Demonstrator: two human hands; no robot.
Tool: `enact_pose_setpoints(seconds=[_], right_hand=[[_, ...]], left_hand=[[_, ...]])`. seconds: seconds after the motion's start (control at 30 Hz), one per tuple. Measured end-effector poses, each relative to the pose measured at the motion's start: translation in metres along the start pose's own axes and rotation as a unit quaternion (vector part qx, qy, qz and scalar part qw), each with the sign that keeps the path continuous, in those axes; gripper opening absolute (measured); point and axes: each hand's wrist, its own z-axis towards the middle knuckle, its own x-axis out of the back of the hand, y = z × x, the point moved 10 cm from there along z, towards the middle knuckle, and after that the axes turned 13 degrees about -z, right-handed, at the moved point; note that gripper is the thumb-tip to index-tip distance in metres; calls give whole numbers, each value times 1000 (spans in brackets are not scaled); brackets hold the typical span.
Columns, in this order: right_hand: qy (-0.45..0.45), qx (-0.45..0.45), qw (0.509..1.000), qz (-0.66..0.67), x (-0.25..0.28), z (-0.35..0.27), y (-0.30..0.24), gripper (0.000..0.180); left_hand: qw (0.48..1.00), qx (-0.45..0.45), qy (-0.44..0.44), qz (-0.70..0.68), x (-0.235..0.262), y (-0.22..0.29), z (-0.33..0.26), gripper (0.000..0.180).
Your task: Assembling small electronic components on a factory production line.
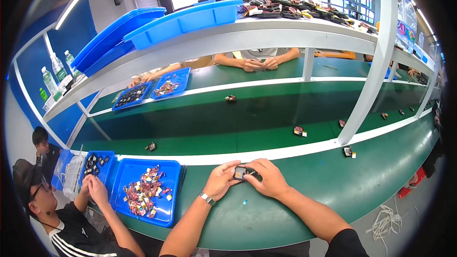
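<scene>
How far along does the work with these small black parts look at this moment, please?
Done: several small black pieces already lie spaced along the green belt. In hand: the left hand and right hand together grip one small black part. Left: the blue tray beside them holds many loose small pieces.

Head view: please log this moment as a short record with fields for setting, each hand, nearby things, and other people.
setting: green workbench beside a green conveyor belt, white shelf above
left hand: grips the small black part from its left side, watch on the wrist
right hand: holds the same part from the right
nearby: blue tray of small mixed pieces to the left; small parts spaced along the belt
other people: a co-worker at the left; hands across the belt
</scene>
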Motion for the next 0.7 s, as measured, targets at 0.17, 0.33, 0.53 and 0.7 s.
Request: enact_pose_setpoints(seconds=[0.17,0.33,0.53,0.7], right_hand=[[-33,3,996,86,-15,4,2,30],[-25,63,996,63,-13,2,1,27],[-30,67,997,4,-10,2,-4,23],[68,80,994,-12,1,1,-13,14]], left_hand=[[999,-42,-4,-31,-1,6,-2,33],[999,-36,-13,-1,-5,7,-3,24],[996,-31,-49,66,-16,1,-7,22],[995,-29,-42,86,-17,-1,-6,23]])
